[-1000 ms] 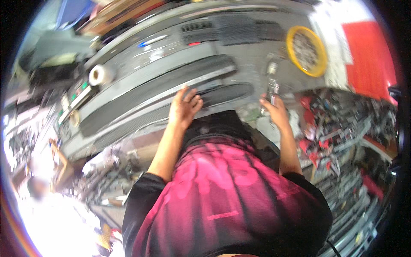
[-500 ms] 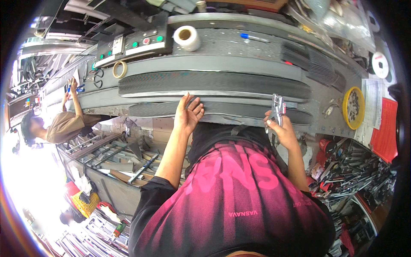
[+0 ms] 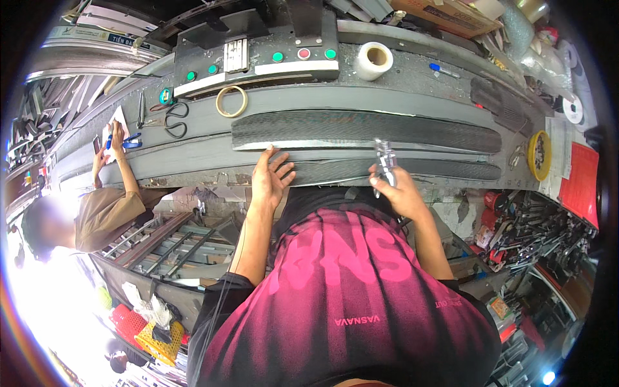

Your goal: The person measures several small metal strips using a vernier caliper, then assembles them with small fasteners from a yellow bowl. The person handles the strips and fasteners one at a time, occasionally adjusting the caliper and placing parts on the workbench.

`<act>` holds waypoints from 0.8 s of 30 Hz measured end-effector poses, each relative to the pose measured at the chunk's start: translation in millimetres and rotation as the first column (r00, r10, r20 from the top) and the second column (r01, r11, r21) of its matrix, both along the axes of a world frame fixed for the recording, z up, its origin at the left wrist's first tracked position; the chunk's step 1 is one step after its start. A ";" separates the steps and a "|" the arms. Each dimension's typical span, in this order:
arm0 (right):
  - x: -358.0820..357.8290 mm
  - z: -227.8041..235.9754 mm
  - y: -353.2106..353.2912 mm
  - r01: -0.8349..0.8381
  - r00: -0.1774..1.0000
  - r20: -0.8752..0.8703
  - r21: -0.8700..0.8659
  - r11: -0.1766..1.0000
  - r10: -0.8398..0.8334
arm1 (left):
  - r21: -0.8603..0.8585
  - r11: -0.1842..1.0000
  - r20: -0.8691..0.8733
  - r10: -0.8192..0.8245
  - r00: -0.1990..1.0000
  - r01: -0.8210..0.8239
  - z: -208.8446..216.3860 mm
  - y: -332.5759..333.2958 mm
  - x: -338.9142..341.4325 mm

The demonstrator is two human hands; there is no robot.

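My left hand [image 3: 269, 182] is open, palm up with fingers spread. Its fingertips are at the silver front edge of a long dark mesh strip [image 3: 361, 129] lying across the bench. My right hand [image 3: 401, 193] is closed around a silver metal plier-like hand tool [image 3: 385, 160], whose head points away from me over the strips; slight blur hides its exact kind. A second, narrower mesh strip [image 3: 342, 170] lies along the near bench edge, between and beyond my hands. Thin dark strands run beside my left forearm.
On the bench sit a tape ring [image 3: 231, 102], black-handled scissors [image 3: 175, 122], a film roll [image 3: 374, 61], a blue-capped marker [image 3: 443, 69] and a yellow bowl [image 3: 540, 156]. A button panel [image 3: 258, 61] stands behind. At left another person [image 3: 106, 216] handles something blue.
The view has swung left, so the bench things appear farther right. Both my hands have shifted left along the mesh strips, the right still holding the silver tool.
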State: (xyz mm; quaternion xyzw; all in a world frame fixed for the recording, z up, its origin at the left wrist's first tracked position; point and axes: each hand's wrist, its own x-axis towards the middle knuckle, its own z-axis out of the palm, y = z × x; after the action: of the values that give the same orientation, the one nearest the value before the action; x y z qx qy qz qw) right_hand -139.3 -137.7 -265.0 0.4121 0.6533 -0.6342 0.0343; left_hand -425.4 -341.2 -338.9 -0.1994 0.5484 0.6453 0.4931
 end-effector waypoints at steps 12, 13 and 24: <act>-146.9 -23.6 -42.4 -0.566 0.824 0.077 0.126 0.815 0.561 | -0.027 0.992 -0.071 0.124 0.990 -0.127 -2.4 -24.3 -73.7; -159.0 -32.2 -50.4 -0.583 0.812 0.095 0.123 0.803 0.576 | -0.040 0.991 -0.079 0.124 0.989 -0.127 -2.3 -23.9 -76.9; -217.4 -74.5 -104.0 -0.452 0.889 0.028 -0.120 0.884 0.458 | 0.024 0.998 -0.271 0.065 0.960 -0.061 4.3 -26.3 -78.7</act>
State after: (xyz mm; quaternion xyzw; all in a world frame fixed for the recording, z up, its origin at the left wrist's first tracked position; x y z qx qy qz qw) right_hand -356.7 -241.7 -339.5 0.2625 0.6945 -0.6318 0.2226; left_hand -504.1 -367.5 -334.6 -0.1226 0.5991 0.6861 0.3941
